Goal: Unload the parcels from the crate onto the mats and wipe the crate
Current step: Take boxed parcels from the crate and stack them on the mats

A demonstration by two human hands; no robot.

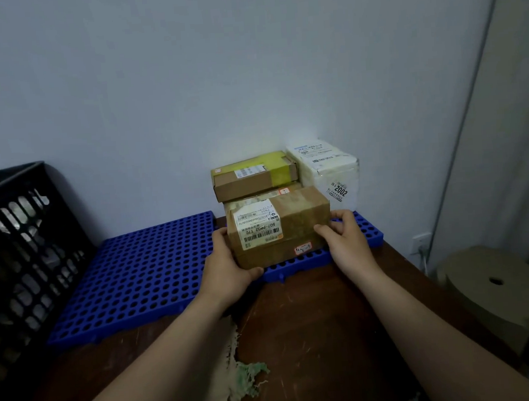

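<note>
As you hold a brown cardboard parcel [290,229] between both hands, it hangs low at the front edge of the blue perforated mats [136,272], toward the desk's [312,322] far right corner; you cannot tell whether it rests on them. Your left hand [227,265] grips its left end, thumb curled along the lower edge. Your right hand [344,241] clasps its right end, fingers wrapped behind. Just behind it lies a yellow-taped parcel [255,174], with a white parcel [327,171] beside it in the corner against the wall. At the desk's left edge stands the black crate [25,248], pale shapes showing through its slots. A torn patch [238,374] scars the desk's near edge.
</note>
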